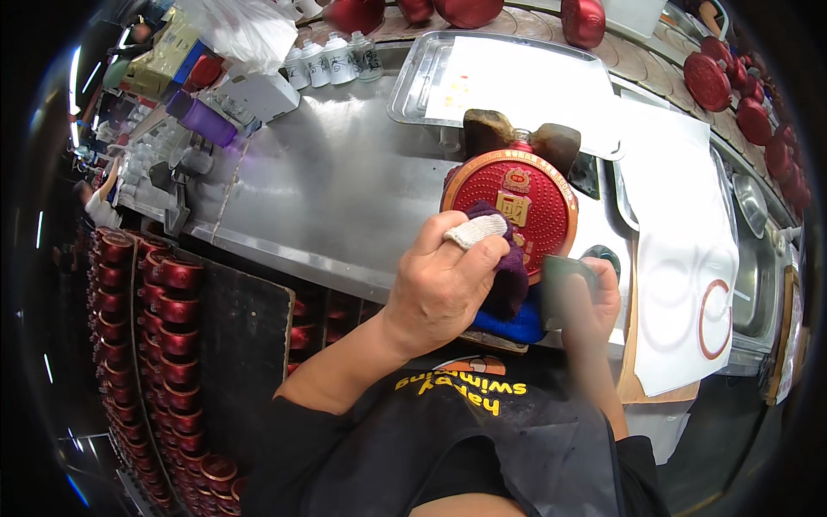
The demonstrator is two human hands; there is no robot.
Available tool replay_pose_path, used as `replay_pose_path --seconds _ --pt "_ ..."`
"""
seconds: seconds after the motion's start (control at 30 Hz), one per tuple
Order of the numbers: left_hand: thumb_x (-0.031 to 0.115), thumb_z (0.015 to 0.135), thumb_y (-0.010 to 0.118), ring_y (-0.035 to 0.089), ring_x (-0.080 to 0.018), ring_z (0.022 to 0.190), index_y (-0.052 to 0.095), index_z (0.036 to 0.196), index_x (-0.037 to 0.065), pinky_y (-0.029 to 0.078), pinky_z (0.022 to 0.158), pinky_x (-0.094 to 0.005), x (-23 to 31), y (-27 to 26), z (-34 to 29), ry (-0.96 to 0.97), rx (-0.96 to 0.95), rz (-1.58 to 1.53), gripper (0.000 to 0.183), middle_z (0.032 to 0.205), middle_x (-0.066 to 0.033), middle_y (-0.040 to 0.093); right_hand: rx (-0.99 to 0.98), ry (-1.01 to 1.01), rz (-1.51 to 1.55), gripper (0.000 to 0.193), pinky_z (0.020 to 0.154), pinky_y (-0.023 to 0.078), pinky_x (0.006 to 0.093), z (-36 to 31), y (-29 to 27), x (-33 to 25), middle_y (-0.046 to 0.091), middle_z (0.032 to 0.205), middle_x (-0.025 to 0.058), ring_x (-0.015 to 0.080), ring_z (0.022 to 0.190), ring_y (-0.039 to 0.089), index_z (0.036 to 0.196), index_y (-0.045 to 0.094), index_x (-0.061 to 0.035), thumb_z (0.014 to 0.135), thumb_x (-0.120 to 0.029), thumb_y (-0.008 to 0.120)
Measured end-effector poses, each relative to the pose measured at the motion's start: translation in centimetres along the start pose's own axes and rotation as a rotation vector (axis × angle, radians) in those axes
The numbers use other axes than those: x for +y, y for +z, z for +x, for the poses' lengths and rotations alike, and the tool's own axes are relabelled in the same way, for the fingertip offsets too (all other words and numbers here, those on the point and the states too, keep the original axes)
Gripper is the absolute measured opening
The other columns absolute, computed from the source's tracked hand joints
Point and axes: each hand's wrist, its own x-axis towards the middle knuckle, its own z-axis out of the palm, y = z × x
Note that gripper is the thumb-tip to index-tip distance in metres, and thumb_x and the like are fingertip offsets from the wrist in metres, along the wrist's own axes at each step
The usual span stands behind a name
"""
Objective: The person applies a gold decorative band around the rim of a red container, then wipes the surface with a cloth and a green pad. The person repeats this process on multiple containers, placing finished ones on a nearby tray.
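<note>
A round red bottle [547,207] with a studded face, gold rim and gold raised emblem rests in the middle of the bench. Its neck sits between two brown worn pads [556,145]. My left hand [444,280] grips a dark purple cloth [508,289] against the bottle's lower left face. A white finger cover [476,231] is on one of its fingers. By the bottle's lower right edge, my right hand [606,293] is closed and partly smeared by motion. A grey-green flat piece [564,289] is at its fingers, too blurred to name.
A metal tray [412,90] with white paper stands behind the bottle. Several small bottles [340,62] and a purple bottle [202,119] are at the back left. At right, a red ring [713,319] lies on white paper. Racks of red bottles [178,340] fill the lower left.
</note>
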Motion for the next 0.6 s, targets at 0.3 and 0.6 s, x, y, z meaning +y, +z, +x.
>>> replay_pose_path --seconds 0.3,0.6 --pt "-0.004 0.073 0.072 0.064 -0.0351 0.098 0.072 0.104 0.008 0.055 0.084 -0.0413 -0.7 1.0 1.7 0.126 -0.1 -0.056 0.034 0.096 -0.0118 0.073 0.015 0.006 -0.036 0.02 0.076 0.045 0.0206 -0.1 -0.4 0.6 0.059 0.093 -0.0022 0.0054 0.084 0.053 0.108 0.058 -0.0054 0.101 -0.02 0.069" --pt "-0.001 0.079 0.072 0.063 -0.0345 0.099 0.069 0.105 0.007 0.055 0.085 -0.0409 -2.2 -0.6 2.7 0.064 -0.055 -0.029 0.027 0.098 -0.0118 0.073 0.012 0.034 -0.06 0.018 0.075 0.045 0.0212 0.0 -0.6 0.6 0.058 0.091 -0.002 0.0056 0.083 0.053 0.108 0.058 -0.0054 0.1 -0.019 0.068"
